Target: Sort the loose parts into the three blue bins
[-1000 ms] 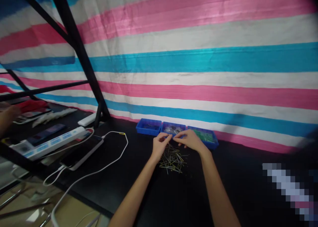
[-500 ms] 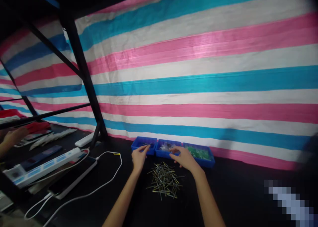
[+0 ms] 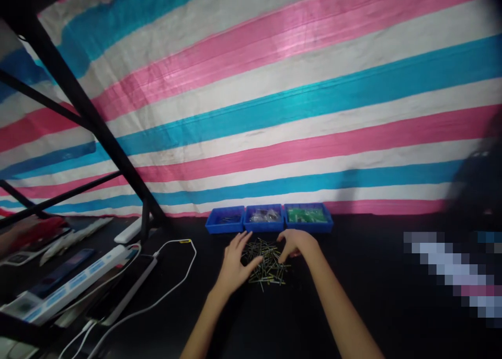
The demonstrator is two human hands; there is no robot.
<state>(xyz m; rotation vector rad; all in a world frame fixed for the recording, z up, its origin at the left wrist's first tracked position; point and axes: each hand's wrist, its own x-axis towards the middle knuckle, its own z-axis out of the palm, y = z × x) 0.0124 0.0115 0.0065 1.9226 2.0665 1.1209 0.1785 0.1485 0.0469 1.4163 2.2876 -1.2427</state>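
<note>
A loose pile of thin metal pins with yellowish ends [image 3: 267,267] lies on the black table, between my two hands. My left hand [image 3: 236,262] is at the pile's left edge, fingers stretched and thumb spread over some pins. On the other side, my right hand [image 3: 300,243] curves over the pile's upper right edge, its finger and thumb apart; its other fingers are partly hidden. Behind the pile stand three blue trays in a row: the left tray [image 3: 214,227] has a few dark thin pieces, the middle tray [image 3: 264,226] clear small pieces, the right tray [image 3: 309,227] green pieces.
At left are a white power strip [image 3: 74,283], a dark phone-like device [image 3: 121,291] and a white cable [image 3: 172,283] looping across the table [image 3: 392,285]. A black metal frame [image 3: 90,118] rises there. A striped sheet [image 3: 294,108] hangs behind the trays.
Both hands have come back from the trays to the pile. My left hand has gone from pinching at the left tray to spread fingers. The camera view has tilted.
</note>
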